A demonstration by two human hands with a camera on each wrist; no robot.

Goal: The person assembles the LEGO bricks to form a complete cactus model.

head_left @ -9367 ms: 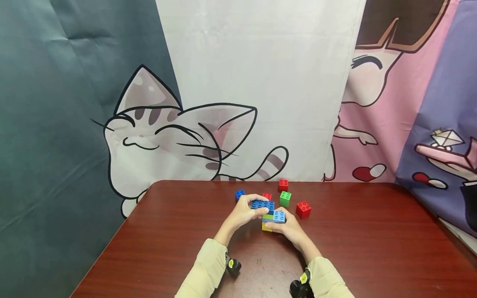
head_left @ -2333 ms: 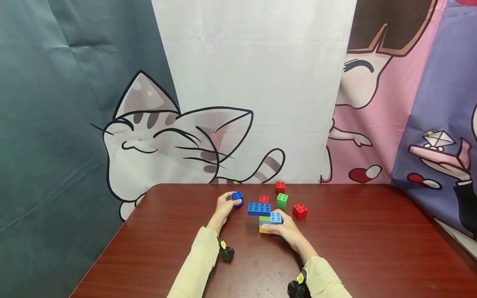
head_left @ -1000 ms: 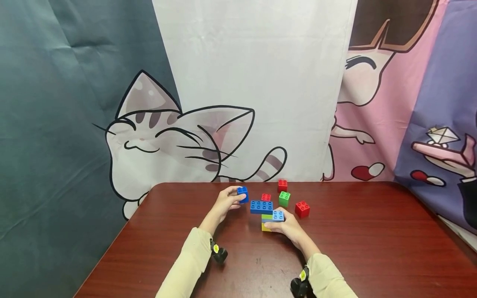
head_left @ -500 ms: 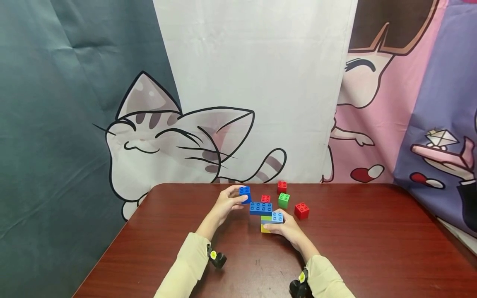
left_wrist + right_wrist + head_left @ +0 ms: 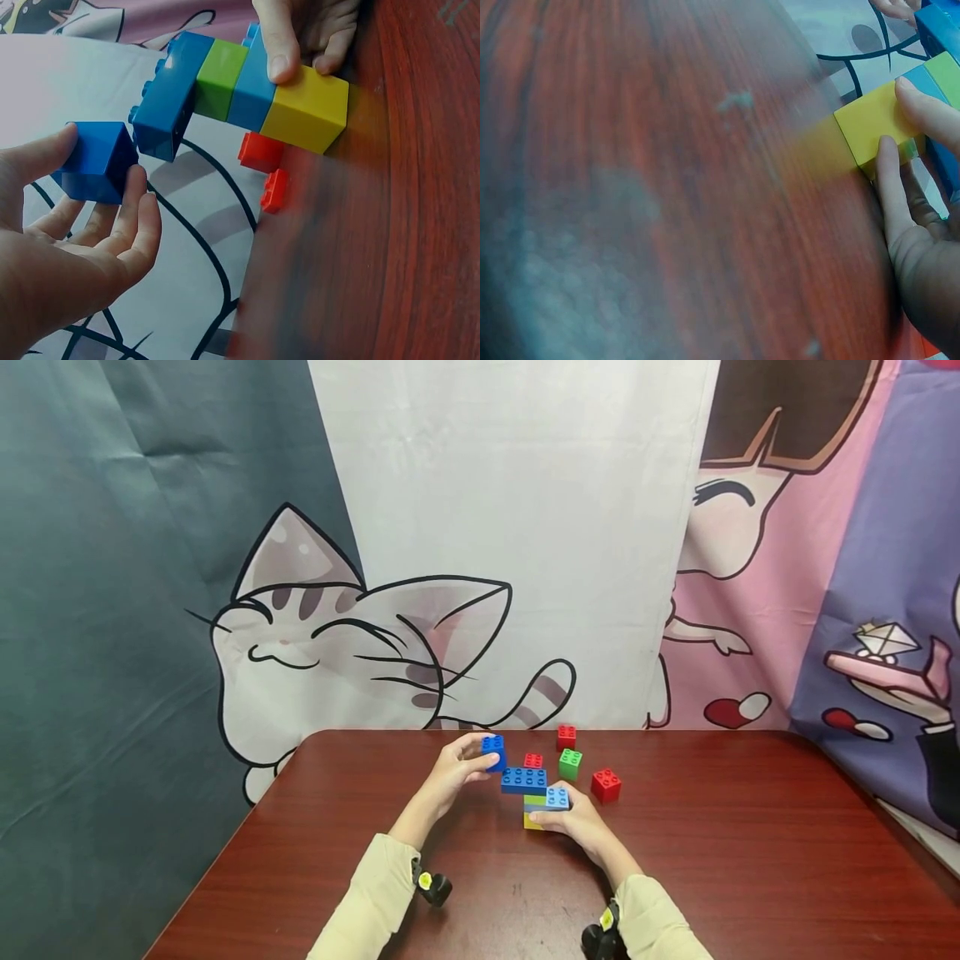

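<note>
L grip [image 5: 456,768]: pinches sm. blue brick [image 5: 492,743], nearer stack [image 5: 535,799] vs 2.3s ago
R grip [image 5: 579,823]: thumb+fingers hold stack
Tabletop [image 5: 750,843]: far edge beyond L grip; wide R of R grip

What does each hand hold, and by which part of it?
Left hand: the small blue block, by its sides. Right hand: the block stack, by its yellow block and light blue block.

Head view faces forward; nearer wrist views seemingly share the yellow brick [image 5: 309,112].
</note>
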